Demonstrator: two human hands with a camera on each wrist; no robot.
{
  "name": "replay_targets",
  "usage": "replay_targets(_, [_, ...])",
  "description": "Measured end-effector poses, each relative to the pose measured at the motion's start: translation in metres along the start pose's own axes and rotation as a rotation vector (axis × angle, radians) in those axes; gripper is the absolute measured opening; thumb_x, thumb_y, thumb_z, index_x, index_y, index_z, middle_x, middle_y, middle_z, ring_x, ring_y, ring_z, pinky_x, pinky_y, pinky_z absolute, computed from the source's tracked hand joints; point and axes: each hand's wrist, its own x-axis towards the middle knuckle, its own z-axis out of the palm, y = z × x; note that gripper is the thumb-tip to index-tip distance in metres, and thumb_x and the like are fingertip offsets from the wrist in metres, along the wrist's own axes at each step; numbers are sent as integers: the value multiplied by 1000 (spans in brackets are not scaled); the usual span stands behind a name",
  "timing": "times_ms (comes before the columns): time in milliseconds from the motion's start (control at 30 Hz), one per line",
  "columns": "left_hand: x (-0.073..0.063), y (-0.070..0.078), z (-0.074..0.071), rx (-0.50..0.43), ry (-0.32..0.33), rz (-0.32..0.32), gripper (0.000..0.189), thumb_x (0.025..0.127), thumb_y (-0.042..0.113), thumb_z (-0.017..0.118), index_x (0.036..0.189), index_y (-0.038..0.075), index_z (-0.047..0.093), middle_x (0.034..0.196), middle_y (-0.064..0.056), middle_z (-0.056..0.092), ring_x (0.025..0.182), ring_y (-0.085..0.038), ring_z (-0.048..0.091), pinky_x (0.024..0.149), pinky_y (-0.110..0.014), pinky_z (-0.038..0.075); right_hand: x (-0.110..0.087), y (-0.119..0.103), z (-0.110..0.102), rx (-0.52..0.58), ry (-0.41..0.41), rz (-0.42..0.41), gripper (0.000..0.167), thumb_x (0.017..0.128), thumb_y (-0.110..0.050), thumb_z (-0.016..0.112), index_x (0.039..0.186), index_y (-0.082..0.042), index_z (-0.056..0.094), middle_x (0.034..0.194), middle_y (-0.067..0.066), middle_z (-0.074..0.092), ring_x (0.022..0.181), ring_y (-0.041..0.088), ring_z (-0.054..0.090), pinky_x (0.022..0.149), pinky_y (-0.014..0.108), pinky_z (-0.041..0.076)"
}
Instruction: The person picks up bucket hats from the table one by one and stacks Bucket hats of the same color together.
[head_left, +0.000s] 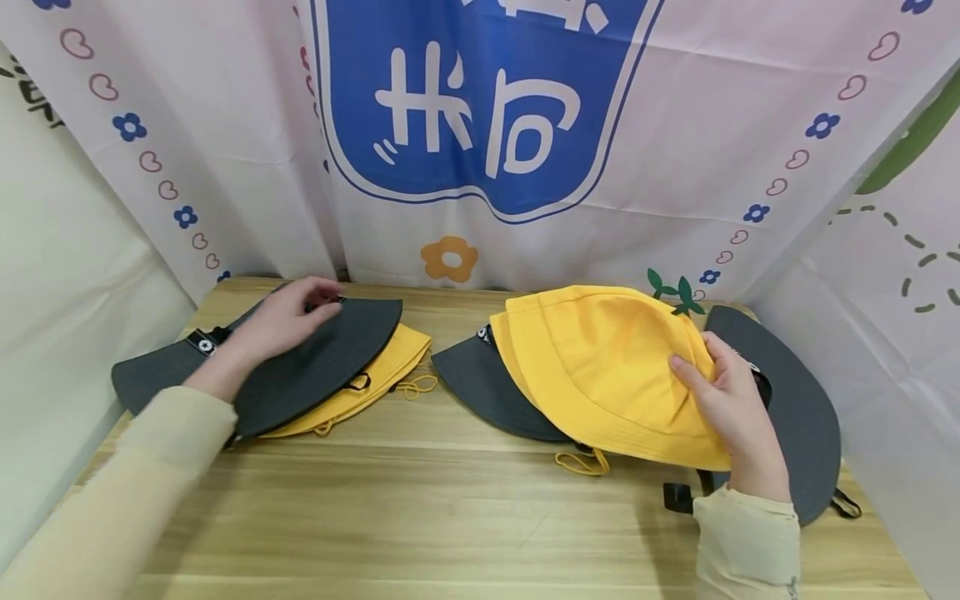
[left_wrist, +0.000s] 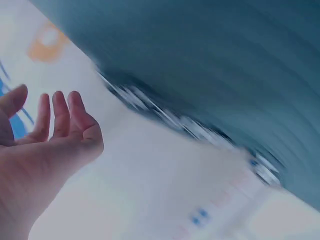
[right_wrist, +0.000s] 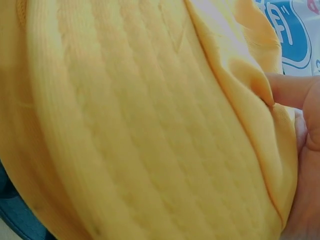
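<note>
My right hand pinches the crown of a yellow bucket hat, thumb on top and fingers hidden behind. A green leaf-shaped sprout stands at the crown's top. The hat's ribbed brim fills much of the right wrist view, where the thumb presses into a fold of cloth. On the left, my left hand is over a dark grey hat, its fingers loosely bent and holding nothing. Yellow brims with cord loops stick out beneath that grey hat.
Beside the yellow hat shows a dark grey brim, and another grey hat lies to the right with a black strap. All rest on a wooden table. A printed white curtain hangs behind.
</note>
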Motion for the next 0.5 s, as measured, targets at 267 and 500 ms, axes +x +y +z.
replay_targets(267, [-35,-85,-39,37,52,-29,56,102,32,58,143,-4,45,141,-31,47,129,-49,43,101,-67,36,1,0,1,14,-7,-20,38,103,-24,56,134,-4,49,100,-3,55,75,6,64,65,22,58])
replay_targets(500, [-48,-120,-42,112,-58,-163,79,100,49,55,149,-8,33,146,-38,38,131,-57,37,103,-68,33,1,1,1,21,-8,-14,39,103,-26,56,134,-5,48,101,-2,54,75,6,64,65,23,58])
